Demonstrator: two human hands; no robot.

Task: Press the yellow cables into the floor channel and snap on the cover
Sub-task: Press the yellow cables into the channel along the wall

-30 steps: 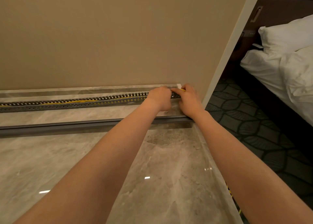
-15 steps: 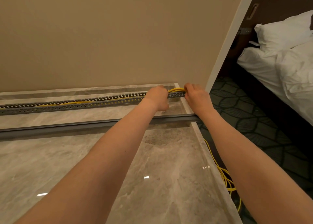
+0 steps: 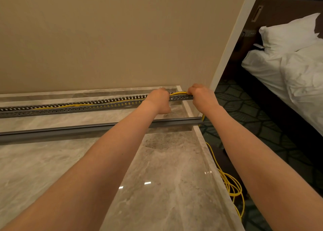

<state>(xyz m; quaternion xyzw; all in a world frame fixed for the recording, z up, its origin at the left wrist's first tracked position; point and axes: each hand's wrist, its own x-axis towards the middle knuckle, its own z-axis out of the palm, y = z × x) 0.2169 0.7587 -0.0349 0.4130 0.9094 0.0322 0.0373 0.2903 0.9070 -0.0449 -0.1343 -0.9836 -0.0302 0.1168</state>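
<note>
Channel (image 3: 83,106) lengthwise along wall, left hand (image 3: 160,100) and right hand (image 3: 201,96) both clenched on yellow cables (image 3: 178,93).

I can read no text, label, brand, number or sign anywhere in my view.
</note>
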